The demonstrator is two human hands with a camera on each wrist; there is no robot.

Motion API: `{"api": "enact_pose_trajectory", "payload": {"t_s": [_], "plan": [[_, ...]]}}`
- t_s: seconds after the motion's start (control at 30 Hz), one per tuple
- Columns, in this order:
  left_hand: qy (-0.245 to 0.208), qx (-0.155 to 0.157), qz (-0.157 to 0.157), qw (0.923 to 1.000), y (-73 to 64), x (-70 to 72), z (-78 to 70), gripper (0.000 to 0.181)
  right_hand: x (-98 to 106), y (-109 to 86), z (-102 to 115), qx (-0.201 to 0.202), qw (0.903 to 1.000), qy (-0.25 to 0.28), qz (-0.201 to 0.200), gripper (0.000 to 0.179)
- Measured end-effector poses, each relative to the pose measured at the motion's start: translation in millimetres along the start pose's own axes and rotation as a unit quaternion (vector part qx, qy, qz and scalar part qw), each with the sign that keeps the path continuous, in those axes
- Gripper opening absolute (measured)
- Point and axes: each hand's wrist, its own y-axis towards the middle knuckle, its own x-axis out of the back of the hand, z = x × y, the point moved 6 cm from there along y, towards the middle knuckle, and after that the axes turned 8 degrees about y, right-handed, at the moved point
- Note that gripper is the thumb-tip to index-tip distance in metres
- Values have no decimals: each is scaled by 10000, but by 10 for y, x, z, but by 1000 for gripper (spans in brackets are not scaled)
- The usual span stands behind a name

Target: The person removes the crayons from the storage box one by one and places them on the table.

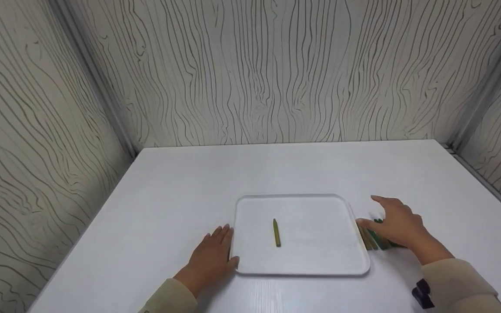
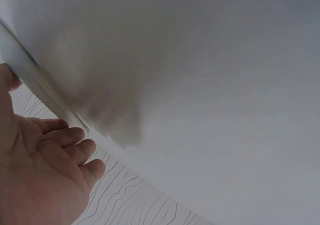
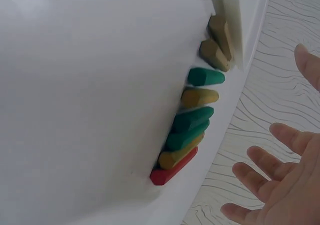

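A white tray (image 1: 311, 261) lies on the table with one olive-yellow crayon (image 1: 277, 233) near its middle. My left hand (image 1: 210, 257) rests against the tray's left edge, thumb near the lower corner and fingers along the side. In the left wrist view those fingers (image 2: 75, 147) are loosely bent beside the rim. My right hand (image 1: 400, 225) hovers over a row of crayons right of the tray, thumb and fingers spread, holding nothing. The right wrist view shows the row: brown (image 3: 214, 55), green (image 3: 206, 76), yellow (image 3: 200, 97) and red (image 3: 172, 167) crayons, several in all, side by side.
The white table (image 1: 181, 182) runs back to a wood-grain patterned wall (image 1: 242, 74). More patterned panels stand at the left (image 1: 28, 152) and right. A small black object (image 1: 422, 294) is at the right sleeve.
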Motion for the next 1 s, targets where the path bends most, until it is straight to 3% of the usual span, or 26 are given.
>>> {"api": "enact_pose_trajectory", "payload": {"t_s": [0.33,0.53,1.0], "plan": [[226,-148,10,9996,-24,0,-21,69,-242,119,332,197,9994,240,154,94],[244,-123,-112,9996,-16,28,-36,69,-376,173,502,219,9988,341,283,92],[161,-49,-46,9998,-1,30,-26,69,-719,265,902,541,9975,311,344,82]]}}
